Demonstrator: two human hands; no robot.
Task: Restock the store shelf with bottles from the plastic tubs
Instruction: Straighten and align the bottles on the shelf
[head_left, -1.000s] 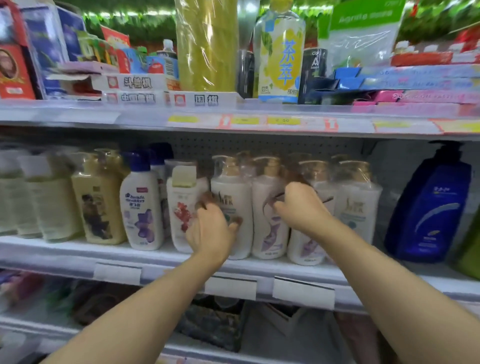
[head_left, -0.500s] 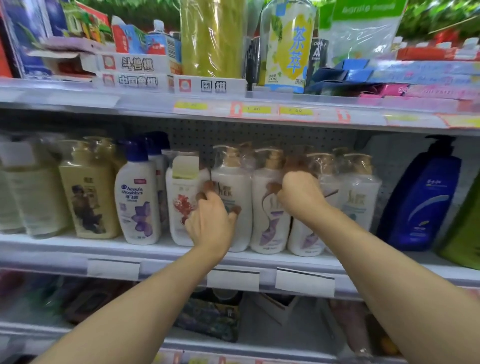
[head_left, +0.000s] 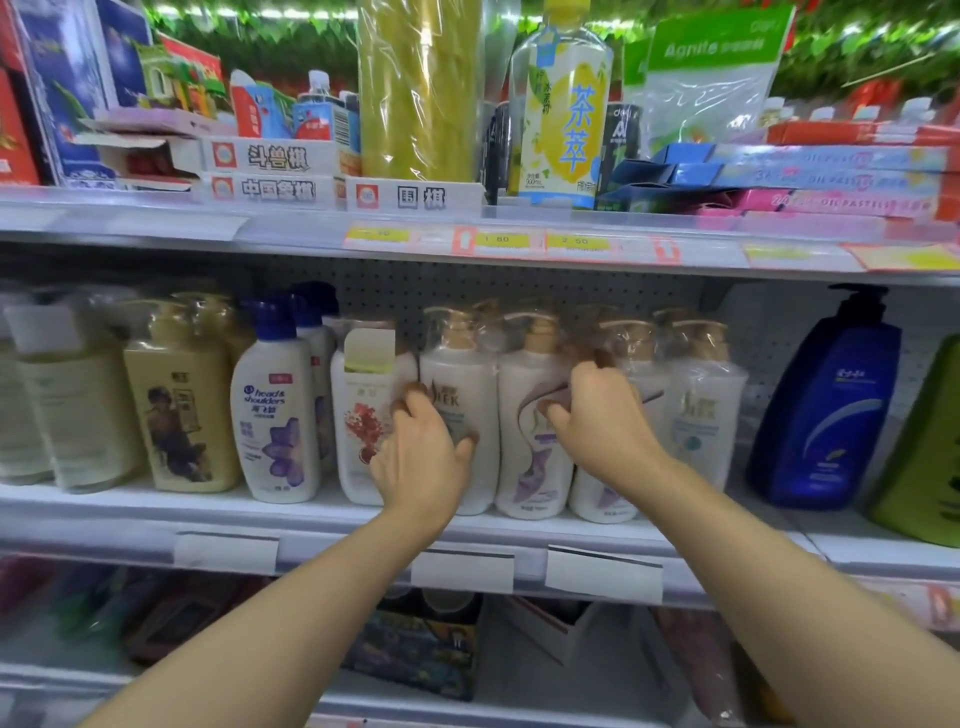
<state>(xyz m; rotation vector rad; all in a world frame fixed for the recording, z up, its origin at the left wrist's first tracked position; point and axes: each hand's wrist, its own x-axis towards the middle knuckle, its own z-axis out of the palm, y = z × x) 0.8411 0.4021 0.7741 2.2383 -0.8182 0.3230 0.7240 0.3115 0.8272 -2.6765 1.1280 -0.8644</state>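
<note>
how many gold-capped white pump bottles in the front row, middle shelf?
4. One under the left hand, one between the hands, one behind the right hand, one rightmost. More caps show behind; the back row can't be counted.

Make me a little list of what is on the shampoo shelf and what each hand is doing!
place: middle shelf of a store rack
left hand: fingers curled round a white pump bottle
right hand: gripping the next white bottle with purple swirl
left of the hands: red-flower bottle, Head & Shoulders bottle, beige bottle
right of the hands: dark blue pump bottle, green bottle at the edge
all bottles: standing upright
shelf above: yellow tea bottle, game boxes
</note>
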